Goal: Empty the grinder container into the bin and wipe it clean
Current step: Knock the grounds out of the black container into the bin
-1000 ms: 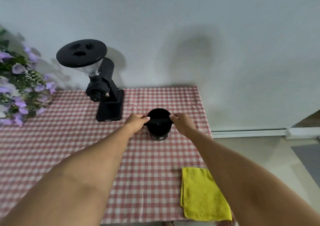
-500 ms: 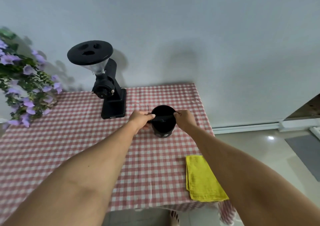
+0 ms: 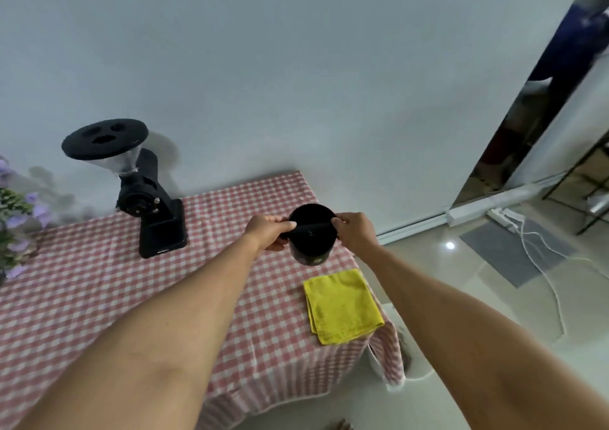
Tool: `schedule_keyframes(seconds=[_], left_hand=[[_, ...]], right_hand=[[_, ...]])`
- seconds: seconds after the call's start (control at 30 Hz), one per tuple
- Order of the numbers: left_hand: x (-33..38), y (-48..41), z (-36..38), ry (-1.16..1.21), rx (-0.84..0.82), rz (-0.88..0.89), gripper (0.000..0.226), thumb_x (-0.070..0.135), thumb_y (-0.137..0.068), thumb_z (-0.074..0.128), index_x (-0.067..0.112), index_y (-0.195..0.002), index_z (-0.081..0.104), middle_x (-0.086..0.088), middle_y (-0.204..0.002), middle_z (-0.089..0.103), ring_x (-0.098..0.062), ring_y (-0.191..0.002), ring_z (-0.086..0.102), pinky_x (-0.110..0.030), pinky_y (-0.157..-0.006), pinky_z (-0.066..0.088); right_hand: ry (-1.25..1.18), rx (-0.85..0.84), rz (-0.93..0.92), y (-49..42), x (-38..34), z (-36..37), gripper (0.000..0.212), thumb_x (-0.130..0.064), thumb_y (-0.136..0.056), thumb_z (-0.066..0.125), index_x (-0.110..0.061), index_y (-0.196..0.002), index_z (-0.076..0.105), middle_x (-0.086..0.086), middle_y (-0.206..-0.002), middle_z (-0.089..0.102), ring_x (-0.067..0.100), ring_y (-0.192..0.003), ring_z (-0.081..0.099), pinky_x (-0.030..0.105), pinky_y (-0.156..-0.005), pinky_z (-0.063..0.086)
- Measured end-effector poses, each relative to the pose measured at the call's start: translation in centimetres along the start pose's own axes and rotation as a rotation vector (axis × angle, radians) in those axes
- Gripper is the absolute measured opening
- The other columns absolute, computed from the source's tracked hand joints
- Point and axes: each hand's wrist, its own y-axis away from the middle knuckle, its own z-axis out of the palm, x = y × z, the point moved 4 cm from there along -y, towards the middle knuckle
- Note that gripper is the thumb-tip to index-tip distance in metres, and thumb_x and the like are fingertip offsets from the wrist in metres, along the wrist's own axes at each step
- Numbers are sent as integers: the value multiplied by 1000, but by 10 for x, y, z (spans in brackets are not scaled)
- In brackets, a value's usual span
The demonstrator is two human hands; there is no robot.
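The black round grinder container (image 3: 311, 239) is held over the right end of the table, its open mouth facing me. My left hand (image 3: 267, 231) grips its left rim and my right hand (image 3: 354, 231) grips its right rim. Its inside looks dark and I cannot tell what is in it. A folded yellow cloth (image 3: 342, 305) lies on the table's right front corner, just below the container. A white object (image 3: 388, 342) shows on the floor past that corner, mostly hidden by the tablecloth.
The black grinder (image 3: 145, 195) with its clear hopper stands at the back of the red checked tablecloth (image 3: 99, 297). Purple flowers (image 3: 16, 222) sit at the left edge. To the right lie tiled floor, a grey mat (image 3: 517, 251), a white cable and a doorway.
The container has come up off the table between both hands and shifted right. My view has swung right and back, showing the floor, mat and doorway.
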Motion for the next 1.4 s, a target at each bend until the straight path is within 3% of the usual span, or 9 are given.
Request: schedule_keyframes(seconds=[0.17, 0.3, 0.4, 0.5, 0.7, 0.83, 1.0, 1.13, 1.4], left_hand=[[15, 2, 82, -55, -94, 20, 41, 18, -88, 78, 4, -125, 66, -15, -99, 72, -19, -67, 67, -34, -68, 60], [24, -5, 154, -96, -174, 27, 35, 17, -90, 75, 6, -123, 68, -10, -89, 71, -16, -64, 66, -26, -55, 57], [28, -12, 203, -85, -220, 0, 33, 18, -89, 76, 10, -121, 69, -5, -82, 71, -16, -64, 65, -27, -60, 56], [31, -27, 262, -69, -265, -38, 34, 21, -88, 77, 13, -120, 70, -8, -92, 72, -17, -67, 66, -27, -61, 53], [30, -42, 367, 27, -334, -182, 33, 29, -91, 73, 23, -123, 67, -3, -100, 69, -20, -85, 64, -35, -80, 53], [20, -52, 411, 97, -389, -312, 30, 45, -89, 70, 26, -112, 67, -3, -105, 62, -25, -98, 57, -40, -86, 51], [6, -75, 442, 170, -400, -371, 67, 58, -63, 80, 23, -118, 68, -5, -113, 64, -27, -108, 58, -47, -102, 49], [-6, -96, 459, 151, -465, -355, 87, 59, -55, 81, 34, -136, 60, -5, -130, 66, -24, -116, 61, -40, -89, 54], [-73, -125, 484, 184, -405, -408, 59, 39, -67, 83, 37, -124, 67, 2, -124, 70, -23, -111, 65, -33, -67, 58]], right_hand=[[-21, 90, 75, 8, 51, -61, 27, -25, -91, 58, -20, -110, 77, 9, -91, 76, 32, -94, 70, 36, -83, 55], [-65, 147, 133, 6, 104, -110, 27, -26, -88, 58, -23, -105, 78, 0, -76, 68, 27, -84, 67, 48, -84, 58], [-35, 152, 157, 1, 140, -141, 25, -25, -87, 55, -21, -96, 78, 7, -69, 69, 30, -79, 67, 48, -77, 59], [-15, 144, 182, -17, 187, -179, 26, -25, -86, 54, -25, -94, 79, -4, -60, 64, 29, -76, 68, 45, -76, 60], [-8, 25, 211, -79, 309, -229, 28, -44, -76, 48, -55, -89, 71, -4, -64, 68, 28, -75, 69, 50, -71, 61], [-68, 22, 221, -83, 310, -261, 22, -26, -89, 58, -25, -96, 78, 11, -73, 72, 24, -68, 66, 48, -76, 60], [-138, -60, 213, -105, 344, -270, 25, -20, -94, 61, -18, -116, 74, 7, -87, 75, 28, -81, 72, 43, -78, 61], [-192, -113, 210, -119, 374, -258, 25, -18, -95, 63, -17, -118, 73, 3, -97, 75, 20, -83, 71, 32, -76, 61], [-448, -172, 343, -131, 435, -209, 22, -9, -94, 63, -9, -113, 74, 11, -101, 75, 22, -96, 71, 30, -80, 61]])
